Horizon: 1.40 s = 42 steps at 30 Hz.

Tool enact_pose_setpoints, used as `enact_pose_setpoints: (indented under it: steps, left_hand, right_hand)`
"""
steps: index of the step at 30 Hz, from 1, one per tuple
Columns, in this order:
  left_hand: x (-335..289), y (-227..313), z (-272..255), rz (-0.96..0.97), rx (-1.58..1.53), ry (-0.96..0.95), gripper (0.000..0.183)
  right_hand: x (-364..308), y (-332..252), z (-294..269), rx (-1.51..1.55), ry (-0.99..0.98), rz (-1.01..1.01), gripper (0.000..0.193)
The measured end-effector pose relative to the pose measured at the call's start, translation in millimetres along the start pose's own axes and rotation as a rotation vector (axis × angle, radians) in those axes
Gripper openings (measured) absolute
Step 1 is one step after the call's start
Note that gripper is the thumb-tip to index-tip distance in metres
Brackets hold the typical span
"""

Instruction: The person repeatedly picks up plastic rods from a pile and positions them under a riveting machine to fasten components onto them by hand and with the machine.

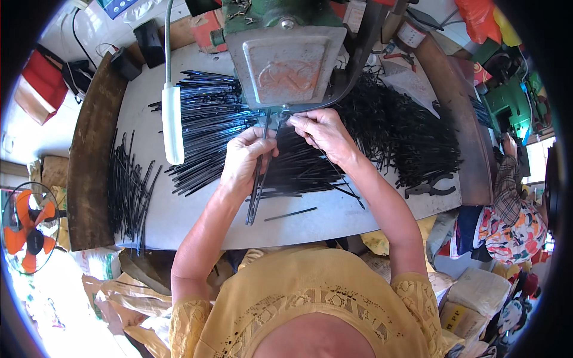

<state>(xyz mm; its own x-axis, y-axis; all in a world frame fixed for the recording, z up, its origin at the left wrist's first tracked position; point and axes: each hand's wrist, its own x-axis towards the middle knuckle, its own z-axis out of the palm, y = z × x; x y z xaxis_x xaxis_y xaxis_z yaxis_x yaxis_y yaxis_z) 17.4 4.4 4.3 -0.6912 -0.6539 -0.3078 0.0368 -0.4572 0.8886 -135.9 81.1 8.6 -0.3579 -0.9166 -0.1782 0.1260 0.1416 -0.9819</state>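
Note:
A green machine with a grey front cover [286, 68] stands over the worktable [197, 221]. My left hand [246, 156] is closed around a pair of long, thin black strips [256, 194], whose upper ends reach under the machine head. Just below the head, my right hand [325, 132] pinches at the top end of a strip, its fingertips close to the working point. The exact contact there is too small to make out. A thin dark strip [352, 194] sticks out below my right wrist. Behind my hands lies a large heap of black strips [206, 125].
A tangled pile of black pieces [412, 137] covers the table's right side, with pliers [431, 187] before it. Loose strips [128, 197] lie at the left, near the wooden side board [95, 155]. A white lamp [172, 125] hangs nearby. Another person [510, 221] works at the far right.

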Motion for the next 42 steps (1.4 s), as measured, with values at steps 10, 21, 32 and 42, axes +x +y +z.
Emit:
enact_pose_setpoints:
  steps: [10, 21, 32, 42]
  left_hand:
    - [2.8, -1.6, -0.8, -0.003, 0.009, -0.014, 0.008]
    - [0.3, -3.5, -4.8, -0.034, 0.082, 0.003, 0.006]
    - [3.1, -7.0, 5.3, 0.000, -0.021, -0.006, 0.013]
    - [6.3, -10.6, 8.6, 0.047, -0.023, 0.069, 0.011]
  right_hand:
    - [3.3, 0.5, 1.8, 0.010, -0.002, -0.016, 0.012]
    - [-1.0, -2.4, 1.3, 0.093, -0.013, 0.128, 0.014]
    - [-2.8, 4.7, 13.3, 0.257, -0.001, 0.072, 0.014]
    - [2.1, 10.8, 16.7, 0.234, 0.023, 0.065, 0.015]
